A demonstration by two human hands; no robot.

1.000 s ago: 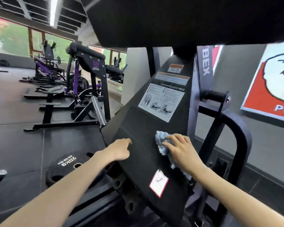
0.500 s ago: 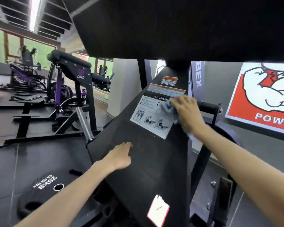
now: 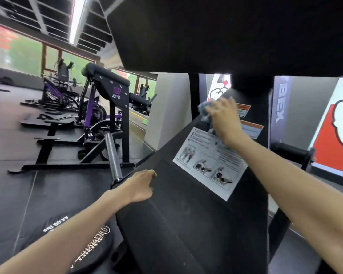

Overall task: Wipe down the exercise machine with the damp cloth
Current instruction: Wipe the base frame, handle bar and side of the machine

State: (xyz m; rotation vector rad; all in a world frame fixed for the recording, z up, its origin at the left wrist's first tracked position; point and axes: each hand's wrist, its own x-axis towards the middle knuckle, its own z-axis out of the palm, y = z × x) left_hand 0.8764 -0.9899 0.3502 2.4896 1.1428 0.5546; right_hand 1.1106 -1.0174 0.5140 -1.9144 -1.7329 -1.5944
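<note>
The exercise machine's sloping black panel [image 3: 186, 214] fills the middle and lower view, with a white instruction sticker [image 3: 208, 163] and orange warning labels higher up. My right hand [image 3: 224, 117] presses a pale blue cloth [image 3: 204, 107] against the panel's upper part, just above the sticker. The cloth bunches out to the left of my fingers and partly hides beneath the palm. My left hand [image 3: 141, 184] rests on the panel's left edge, fingers curled over it. A large black pad [image 3: 226, 32] overhangs from above.
A steel weight peg [image 3: 112, 155] sticks out left of the panel near my left hand. A black weight plate [image 3: 83, 240] lies on the floor below. A black and purple bench machine [image 3: 107, 107] stands to the left. A padded handle [image 3: 291, 153] projects at right before a red wall poster.
My right hand has swept the cloth up the panel, from below the instruction sticker, over it, to the warning labels. My left hand has stayed on the panel's left edge.
</note>
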